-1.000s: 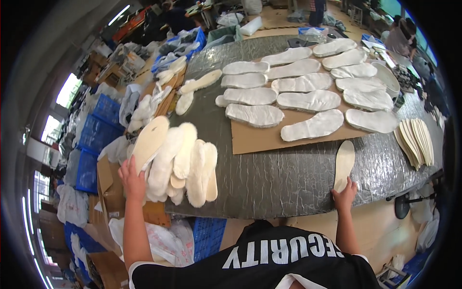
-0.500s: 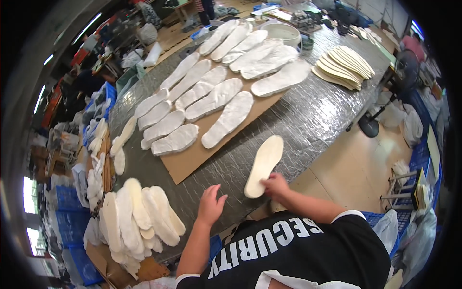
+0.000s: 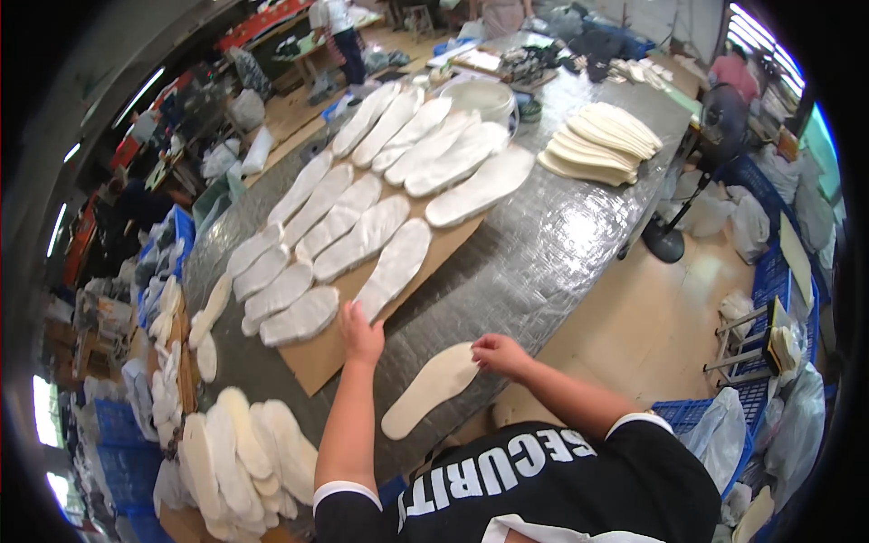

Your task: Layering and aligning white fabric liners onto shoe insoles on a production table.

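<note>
Right now the fingers of the right hand are curled down over the far end of a cream insole, pinching its edge against the tabletop; the insole lies flat on the silver-wrapped table, near the person, its long axis running from that hand back toward the near left. The left hand rests with fingers spread and open, holding nothing, its tips touching the near end of a glue-whitened insole where that one meets the cardboard sheet.

Outward from there, the cardboard carries rows of coated insoles stretching away to the far right (all lying flat, side by side, some overlapping). A fanned stack of bare insoles sits on the far right of the table, well apart from both hands, and a heap of plain insoles lies at the near left edge, just beside the left forearm.

As a judgement: the step in hand looks like placing one more insole into the laid-out rows, with the left hand steadying or marking the spot. The next move would call for lifting the cream insole clear of the table and carrying it left and slightly farther, onto bare cardboard beside the nearest coated one, without dragging across wet surfaces.
</note>
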A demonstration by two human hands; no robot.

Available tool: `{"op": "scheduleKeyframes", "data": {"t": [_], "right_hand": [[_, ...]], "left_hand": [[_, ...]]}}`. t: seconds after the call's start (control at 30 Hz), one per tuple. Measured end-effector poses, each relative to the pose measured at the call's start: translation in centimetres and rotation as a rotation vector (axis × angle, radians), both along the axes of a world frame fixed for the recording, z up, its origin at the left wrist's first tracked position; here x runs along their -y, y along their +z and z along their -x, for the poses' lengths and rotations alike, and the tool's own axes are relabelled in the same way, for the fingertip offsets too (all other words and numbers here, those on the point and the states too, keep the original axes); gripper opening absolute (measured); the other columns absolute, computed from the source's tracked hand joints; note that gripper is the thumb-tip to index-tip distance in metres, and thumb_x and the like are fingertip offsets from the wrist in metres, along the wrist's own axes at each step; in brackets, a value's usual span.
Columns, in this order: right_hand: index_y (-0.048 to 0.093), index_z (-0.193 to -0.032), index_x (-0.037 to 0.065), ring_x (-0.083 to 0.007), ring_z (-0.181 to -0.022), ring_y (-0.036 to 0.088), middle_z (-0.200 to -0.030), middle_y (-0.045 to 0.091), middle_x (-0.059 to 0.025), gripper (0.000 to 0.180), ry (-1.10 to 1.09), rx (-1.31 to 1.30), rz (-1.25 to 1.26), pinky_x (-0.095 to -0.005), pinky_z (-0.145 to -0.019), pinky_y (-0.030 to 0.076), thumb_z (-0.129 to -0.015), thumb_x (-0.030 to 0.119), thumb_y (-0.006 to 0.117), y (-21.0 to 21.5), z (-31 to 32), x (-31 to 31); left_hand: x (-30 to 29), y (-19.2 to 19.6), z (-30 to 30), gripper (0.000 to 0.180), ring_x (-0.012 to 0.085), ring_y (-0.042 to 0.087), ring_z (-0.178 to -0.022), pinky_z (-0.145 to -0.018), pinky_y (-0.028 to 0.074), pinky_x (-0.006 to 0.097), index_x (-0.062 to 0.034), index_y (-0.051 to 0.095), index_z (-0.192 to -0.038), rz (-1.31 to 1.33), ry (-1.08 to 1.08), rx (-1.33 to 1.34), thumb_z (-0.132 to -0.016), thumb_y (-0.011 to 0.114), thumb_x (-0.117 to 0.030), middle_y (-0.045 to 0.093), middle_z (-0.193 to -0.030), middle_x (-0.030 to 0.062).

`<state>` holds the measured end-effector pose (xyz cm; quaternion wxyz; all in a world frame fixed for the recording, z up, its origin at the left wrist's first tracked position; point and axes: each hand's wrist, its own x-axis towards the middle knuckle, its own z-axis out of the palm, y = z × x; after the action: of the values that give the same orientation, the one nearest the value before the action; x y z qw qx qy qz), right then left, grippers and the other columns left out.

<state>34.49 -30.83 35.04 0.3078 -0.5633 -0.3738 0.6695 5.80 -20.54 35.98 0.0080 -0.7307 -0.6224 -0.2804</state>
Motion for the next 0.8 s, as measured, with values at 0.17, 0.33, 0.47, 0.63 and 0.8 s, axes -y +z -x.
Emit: {"op": "scheduleKeyframes", "data": {"t": [0.17, 0.33, 0.47, 0.63, 0.8], "right_hand": [[0.059, -0.103, 0.005, -0.0121, -0.08, 0.062, -0.088, 0.065, -0.0038, 0.021, 0.091, -0.065, -0.041, -0.0255, -0.067, 0.049, -0.09, 0.02, 0.061, 0.6, -0.6, -1.7], [0.058, -0.105, 0.005, -0.0132, -0.08, 0.062, -0.091, 0.064, -0.0052, 0.021, 0.068, -0.113, -0.03, -0.028, -0.071, 0.051, -0.092, 0.02, 0.059, 1.0, -0.3, -4.5], [0.054, -0.115, 0.003, -0.022, -0.088, 0.062, -0.102, 0.062, -0.0119, 0.032, 0.019, -0.453, 0.121, -0.0351, -0.079, 0.051, -0.093, 0.027, 0.057, 1.0, 2.3, -8.3], [0.049, -0.119, 0.005, -0.0308, -0.113, 0.051, -0.115, 0.057, -0.0175, 0.051, -0.124, -0.845, 0.301, -0.0467, -0.101, 0.038, -0.096, 0.049, 0.042, 0.6, 5.3, -12.4], [0.051, -0.122, 0.007, -0.0293, -0.119, 0.049, -0.124, 0.056, -0.0135, 0.047, -0.131, -0.894, 0.408, -0.0515, -0.104, 0.033, -0.098, 0.045, 0.039, 2.3, 6.4, -12.4]], "left_hand": [[-2.2, 2.7, -1.6, 0.066, 0.0405, 0.039, -0.125, -0.105, 0.028, 0.051, -0.0015, 0.043, -0.127, 0.382, 0.093, -0.047, -0.072, 0.074, -0.019, 0.048, -0.129, 0.0222], [-1.6, 4.9, -2.1, 0.058, 0.0403, 0.053, -0.11, -0.094, 0.041, 0.05, -0.0016, 0.045, -0.124, 0.514, -0.047, 0.199, -0.075, 0.068, -0.022, 0.057, -0.116, 0.0241], [-1.1, 6.1, -1.6, 0.04, 0.025, 0.066, -0.076, -0.064, 0.053, 0.037, -0.0006, 0.047, -0.116, 0.778, -0.058, 0.551, -0.086, 0.061, -0.022, 0.063, -0.096, 0.0179], [1.8, 8.5, -2.2, 0.032, 0.0202, 0.065, -0.068, -0.059, 0.054, 0.033, 0.0009, 0.047, -0.114, 0.987, -0.143, 0.884, -0.095, 0.049, -0.025, 0.063, -0.091, 0.0161], [7.5, 8.9, -1.1, 0.037, 0.0261, 0.066, -0.071, -0.063, 0.056, 0.037, 0.0042, 0.046, -0.117, 1.079, -0.297, 1.283, -0.099, 0.039, -0.027, 0.063, -0.093, 0.0206]]}}
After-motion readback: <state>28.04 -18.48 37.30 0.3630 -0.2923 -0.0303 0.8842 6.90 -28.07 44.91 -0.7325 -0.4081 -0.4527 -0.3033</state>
